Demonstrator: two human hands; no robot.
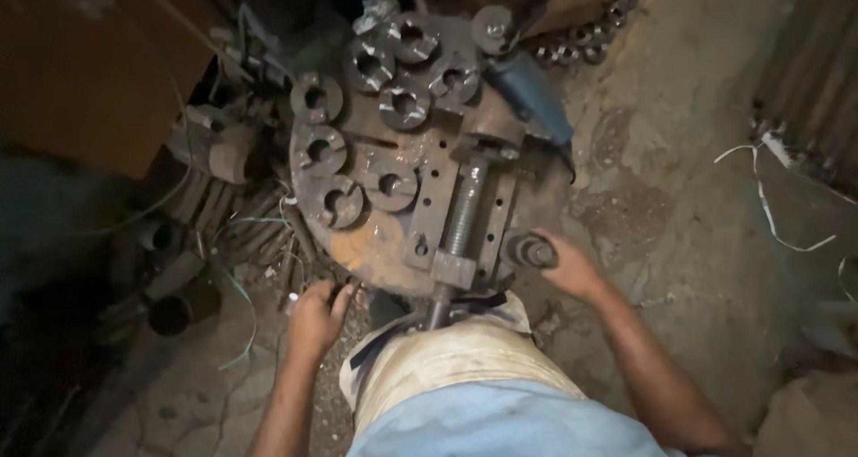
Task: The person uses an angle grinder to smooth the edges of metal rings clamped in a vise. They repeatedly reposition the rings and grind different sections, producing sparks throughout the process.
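A round rusty steel plate (375, 243) stands in front of me with a screw vise (465, 207) bolted on its right half. Several slotted metal rings (393, 104) lie on the plate's top and left. My right hand (567, 265) grips a dark ring-shaped metal part (529, 250) at the plate's right edge, beside the vise. My left hand (315, 318) reaches down to the plate's lower left edge, its fingers curled among metal bits on the floor; what it touches is hidden.
A blue-bodied angle grinder (527, 91) lies at the plate's upper right. More rings (581, 41) are piled behind it. Metal rods, pipes and scrap (206, 216) crowd the left. White wire (769, 207) trails on the concrete floor at right.
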